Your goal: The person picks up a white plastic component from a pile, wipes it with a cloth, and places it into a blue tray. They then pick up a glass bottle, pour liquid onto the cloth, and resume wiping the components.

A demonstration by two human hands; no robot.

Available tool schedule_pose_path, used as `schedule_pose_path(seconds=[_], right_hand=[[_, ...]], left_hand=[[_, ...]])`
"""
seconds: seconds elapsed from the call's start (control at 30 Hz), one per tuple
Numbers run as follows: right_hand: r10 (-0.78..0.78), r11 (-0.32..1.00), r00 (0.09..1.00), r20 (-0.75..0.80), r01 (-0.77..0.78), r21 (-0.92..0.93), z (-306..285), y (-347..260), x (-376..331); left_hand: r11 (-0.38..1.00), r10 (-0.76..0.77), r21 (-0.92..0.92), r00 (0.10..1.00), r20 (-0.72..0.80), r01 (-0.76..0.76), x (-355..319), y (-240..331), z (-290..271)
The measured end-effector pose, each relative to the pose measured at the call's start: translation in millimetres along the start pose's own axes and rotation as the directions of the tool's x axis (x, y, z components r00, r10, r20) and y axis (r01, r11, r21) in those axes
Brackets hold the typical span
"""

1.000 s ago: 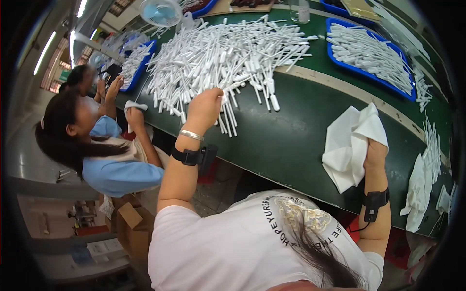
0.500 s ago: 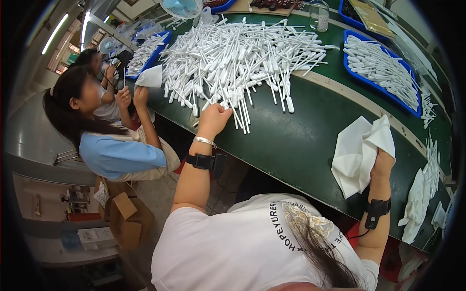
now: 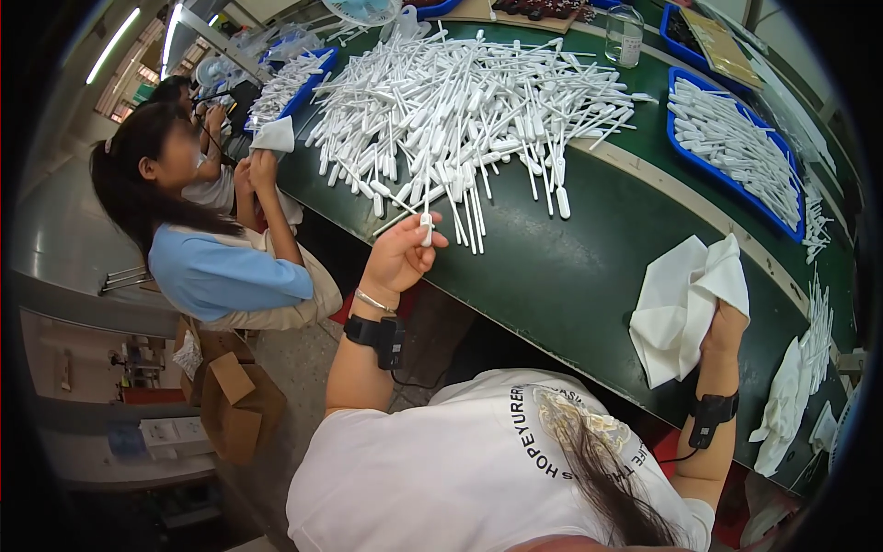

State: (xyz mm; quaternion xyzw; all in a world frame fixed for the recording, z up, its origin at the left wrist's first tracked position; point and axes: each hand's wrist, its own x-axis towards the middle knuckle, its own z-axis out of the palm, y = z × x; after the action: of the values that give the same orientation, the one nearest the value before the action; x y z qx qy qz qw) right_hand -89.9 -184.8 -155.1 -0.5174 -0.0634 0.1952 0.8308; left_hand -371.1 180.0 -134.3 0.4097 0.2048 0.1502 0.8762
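Observation:
A large heap of slim white plastic sticks with oval, thicker ends (image 3: 460, 120) covers the far middle of the green table (image 3: 561, 267). At the heap's near edge, my left hand (image 3: 403, 256) is closed, pinching one white plastic stick (image 3: 426, 230) by its oval end between thumb and fingers. Its palm is turned partly up. On the right, my right hand (image 3: 725, 324) grips a folded white cloth (image 3: 674, 299) that stands up over the table. The cloth hides part of my right fingers.
A blue tray (image 3: 676, 138) full of the same sticks stands at right, with loose sticks (image 3: 817, 313) and another white cloth (image 3: 780, 405) nearer. A glass bottle (image 3: 624, 37) stands behind. At left, a co-worker (image 3: 225, 262) holds a cloth (image 3: 274, 135) beside another blue tray (image 3: 317, 85).
My left hand has drawn back from the heap's edge and turned palm up, with one stick now showing in its fingers. My right hand stays on the cloth. The co-worker's hands have come together.

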Motion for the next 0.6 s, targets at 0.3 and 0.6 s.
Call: schedule_pose_path(seconds=[0.3, 0.6], right_hand=[[0.018, 0.998, 0.998, 0.068, -0.014, -0.061, -2.0, 8.2, -6.8], [0.032, 0.992, 0.998, -0.055, -0.038, -0.118, 17.2, -3.1, -12.2]], left_hand=[[0.970, -0.028, 0.243, 0.999, 0.035, 0.019, 11.8, -25.0, 32.6], [0.982, -0.044, 0.191, 0.963, 0.265, -0.008, 26.2, -19.1, 37.9]])
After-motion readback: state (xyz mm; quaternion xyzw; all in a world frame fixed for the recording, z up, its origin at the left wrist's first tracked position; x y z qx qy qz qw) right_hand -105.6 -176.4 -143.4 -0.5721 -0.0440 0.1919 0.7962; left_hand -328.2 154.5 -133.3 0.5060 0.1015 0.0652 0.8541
